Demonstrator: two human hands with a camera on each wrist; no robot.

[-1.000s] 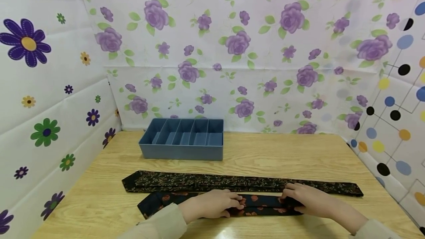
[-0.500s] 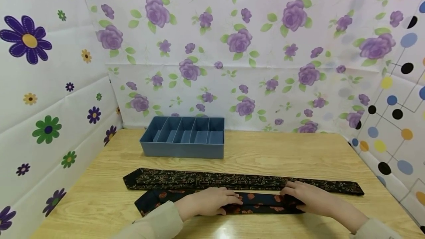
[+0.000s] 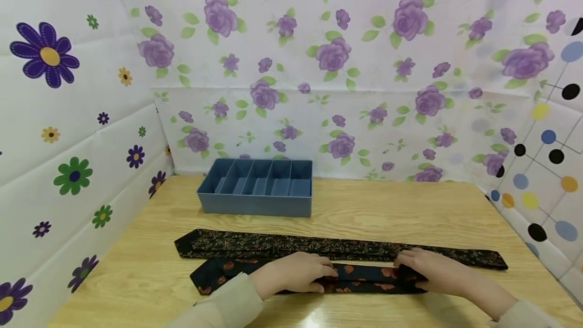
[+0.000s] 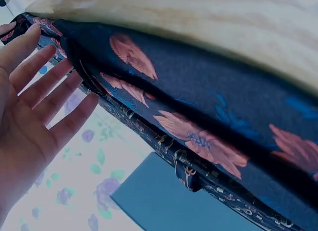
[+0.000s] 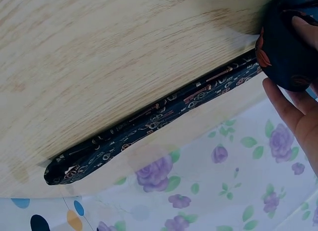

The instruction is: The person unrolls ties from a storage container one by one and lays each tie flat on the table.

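Note:
A dark navy necktie with orange-red flowers [image 3: 360, 272] lies lengthwise near the front of the table, its pointed end to the left. My left hand [image 3: 298, 271] rests over its middle; in the left wrist view, the straight fingers [image 4: 63, 82] reach along the flowered fabric. At the right end the necktie bends over into a rounded fold [image 5: 283, 54]. My right hand [image 3: 432, 273] grips that fold, thumb inside the loop and fingers on the outside. Just behind lies a second black necktie with a small gold-toned pattern [image 3: 319, 248], stretched out flat, passing behind the right hand.
A blue-grey box [image 3: 257, 205] with several compartments stands at the back left of the wooden table [image 3: 391, 211]. Flower-printed cloth [image 3: 291, 54] hangs behind the table, with patterned cloth on both sides.
The head view has shifted slightly. The flowered necktie's pointed end has slid a little left, while both hands have stayed almost where they were.

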